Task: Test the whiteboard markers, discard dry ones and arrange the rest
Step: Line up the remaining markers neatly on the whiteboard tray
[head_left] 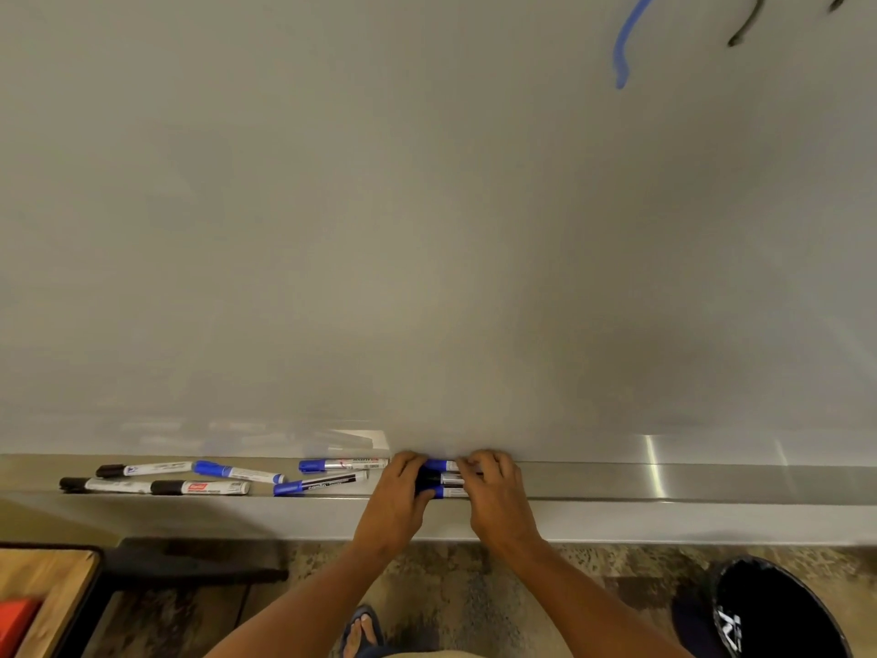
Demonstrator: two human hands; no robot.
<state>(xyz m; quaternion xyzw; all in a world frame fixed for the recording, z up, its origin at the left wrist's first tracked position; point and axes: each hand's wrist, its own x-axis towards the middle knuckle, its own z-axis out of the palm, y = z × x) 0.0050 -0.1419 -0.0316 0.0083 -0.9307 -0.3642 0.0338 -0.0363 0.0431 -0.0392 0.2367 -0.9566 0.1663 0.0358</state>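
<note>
Three markers [441, 478] lie side by side on the whiteboard's metal tray [664, 482], two with blue caps and a black-capped one between them. My left hand [401, 486] holds their cap ends and my right hand [489, 486] holds their barrels, fingers curled over them. Several more markers lie loose to the left: a blue-capped one [344, 464], another blue one [320, 483], a third blue one [239, 471], and black-capped ones [142, 469] [199, 487] [102, 484]. The whiteboard [427, 230] carries a blue stroke [626, 45] and black strokes [747, 21] at the top right.
A black waste bin [778, 610] stands on the floor at the lower right. A wooden surface [47, 596] with a red object [16, 619] is at the lower left, beside a dark base [199, 560]. My sandalled foot [363, 629] shows below.
</note>
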